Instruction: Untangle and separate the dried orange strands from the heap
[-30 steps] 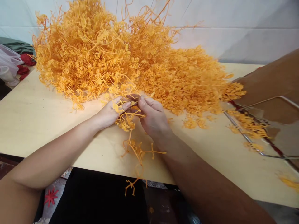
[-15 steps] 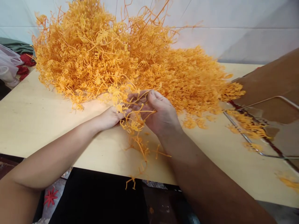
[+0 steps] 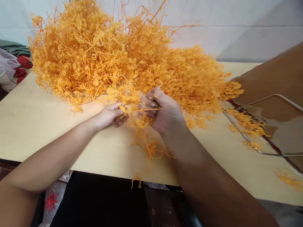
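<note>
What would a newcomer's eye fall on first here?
Probably the tangled orange heap across the back of the table. In front of it, the left grip and right grip hold an orange sprig between them. A red star-shaped piece stands out at the lower left, below the table.

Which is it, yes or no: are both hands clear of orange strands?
No, orange strands touch both the left hand and the right hand.

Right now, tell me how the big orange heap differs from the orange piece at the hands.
Size: the orange heap dwarfs the orange piece.
Density: the heap is a thick tangle; the piece is sparse, thin stems showing singly.
Support: the heap lies on the table; the left hand and the right hand hold the piece, its stems dangling.
Both are orange and branching.
</note>
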